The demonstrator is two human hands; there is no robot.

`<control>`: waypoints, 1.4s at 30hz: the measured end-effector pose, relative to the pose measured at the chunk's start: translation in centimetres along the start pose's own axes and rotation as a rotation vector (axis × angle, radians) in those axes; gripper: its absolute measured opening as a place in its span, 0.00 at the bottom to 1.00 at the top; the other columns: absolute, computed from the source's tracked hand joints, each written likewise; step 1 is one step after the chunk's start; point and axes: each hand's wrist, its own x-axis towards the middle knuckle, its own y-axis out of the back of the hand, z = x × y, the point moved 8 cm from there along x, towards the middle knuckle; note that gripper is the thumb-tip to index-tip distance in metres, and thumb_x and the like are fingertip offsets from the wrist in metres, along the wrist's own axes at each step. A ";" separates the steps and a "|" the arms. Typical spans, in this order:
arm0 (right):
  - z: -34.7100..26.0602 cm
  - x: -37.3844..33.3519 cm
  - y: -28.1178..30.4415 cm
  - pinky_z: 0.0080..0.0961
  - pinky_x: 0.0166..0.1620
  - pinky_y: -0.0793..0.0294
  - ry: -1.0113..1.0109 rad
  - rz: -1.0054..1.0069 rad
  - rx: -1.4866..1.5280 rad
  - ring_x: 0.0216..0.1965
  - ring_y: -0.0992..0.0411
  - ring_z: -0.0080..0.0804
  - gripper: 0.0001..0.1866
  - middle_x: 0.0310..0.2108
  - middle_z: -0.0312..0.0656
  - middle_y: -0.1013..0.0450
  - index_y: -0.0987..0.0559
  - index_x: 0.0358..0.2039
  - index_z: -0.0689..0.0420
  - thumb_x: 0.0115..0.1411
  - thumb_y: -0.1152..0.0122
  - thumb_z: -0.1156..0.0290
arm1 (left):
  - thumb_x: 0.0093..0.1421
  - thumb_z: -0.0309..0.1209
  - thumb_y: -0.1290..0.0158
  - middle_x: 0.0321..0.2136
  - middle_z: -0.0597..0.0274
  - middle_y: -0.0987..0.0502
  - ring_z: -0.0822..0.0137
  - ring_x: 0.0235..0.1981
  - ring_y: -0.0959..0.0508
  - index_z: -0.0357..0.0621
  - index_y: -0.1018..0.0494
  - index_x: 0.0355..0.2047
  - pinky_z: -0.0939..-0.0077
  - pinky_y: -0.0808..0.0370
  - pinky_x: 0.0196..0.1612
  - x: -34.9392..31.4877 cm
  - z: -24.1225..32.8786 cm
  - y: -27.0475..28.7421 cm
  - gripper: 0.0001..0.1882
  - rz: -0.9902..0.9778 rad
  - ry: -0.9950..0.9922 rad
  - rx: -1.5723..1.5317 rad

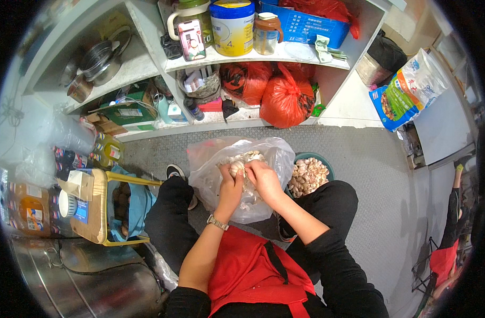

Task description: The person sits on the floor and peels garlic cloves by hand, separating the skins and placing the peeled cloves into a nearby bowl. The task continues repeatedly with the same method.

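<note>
My left hand [230, 183] is closed around a whitish garlic bulb [236, 168] above an open clear plastic bag [204, 160]. My right hand [262, 177] presses its curled fingers against the right side of that bulb, so the two hands meet there. More garlic [253, 155] and loose pale skins lie inside the bag beneath them. Just right of the bag, a round green basin [330, 168] holds a heap of separate garlic cloves [308, 177]. Part of its near rim is hidden by my right knee.
White shelves [171, 63] stand ahead with a phone [191, 40], a yellow-and-blue tin [232, 27] and red bags [287, 100]. On my left are a yellow-framed stool [99, 206], bottles [110, 148] and a metal drum [89, 275]. Another person [445, 259] appears far right.
</note>
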 end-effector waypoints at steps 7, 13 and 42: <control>-0.1 0.0 0.2 0.39 0.37 0.29 0.005 0.028 0.019 0.34 0.28 0.48 0.06 0.29 0.49 0.28 0.28 0.31 0.60 0.55 0.45 0.71 | 0.64 0.38 0.57 0.29 0.44 0.26 0.54 0.24 0.24 0.40 0.48 0.49 0.63 0.28 0.28 -0.1 -0.7 -0.3 0.20 -0.053 0.084 -0.131; -0.6 0.0 0.6 0.39 0.32 0.29 0.055 0.039 -0.181 0.30 0.29 0.47 0.05 0.25 0.46 0.29 0.29 0.27 0.57 0.53 0.45 0.70 | 0.64 0.36 0.58 0.27 0.50 0.27 0.63 0.20 0.26 0.41 0.46 0.48 0.69 0.29 0.24 -0.2 -0.3 -0.4 0.17 -0.068 0.071 -0.100; 2.5 -0.1 -0.5 0.41 0.36 0.29 -0.031 -0.076 -0.213 0.36 0.29 0.47 0.10 0.32 0.47 0.28 0.25 0.35 0.55 0.58 0.50 0.64 | 0.65 0.41 0.66 0.25 0.63 0.28 0.74 0.17 0.31 0.48 0.38 0.42 0.73 0.26 0.25 -0.2 -4.4 -2.0 0.14 -0.065 0.520 -0.791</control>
